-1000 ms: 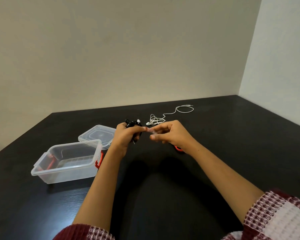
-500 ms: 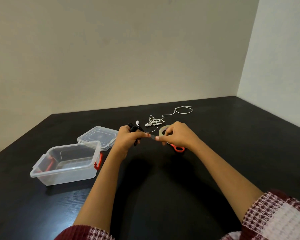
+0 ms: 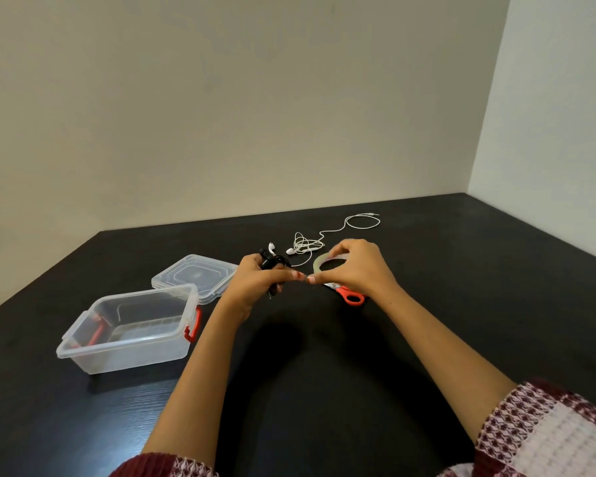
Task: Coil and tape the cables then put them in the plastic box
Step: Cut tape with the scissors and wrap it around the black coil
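Starting left: plastic box (image 3: 128, 356) sits open, well left of my left hand (image 3: 255, 287), lid (image 3: 193, 275) just behind it, nearer that hand. Left hand is curled round the black cable bundle (image 3: 272, 265). The bundle sticks out of the fist on both sides, its long axis running roughly away from me, far end pointing at the back wall. White earphones (image 3: 303, 246) lie loose beyond both hands, uncoiled, tail trailing off right. Tape roll (image 3: 318, 266) is pinched in my right hand (image 3: 358, 273), tilted, hole facing roughly up at me. Both hands nearly meet at the tips; can't make out any clear tape between them. Looks like the taping step. To do it well: squeeze the coil tight, pull a short strip taut, wrap it across the loops. Scissors (image 3: 353, 298) lie just under the right hand.
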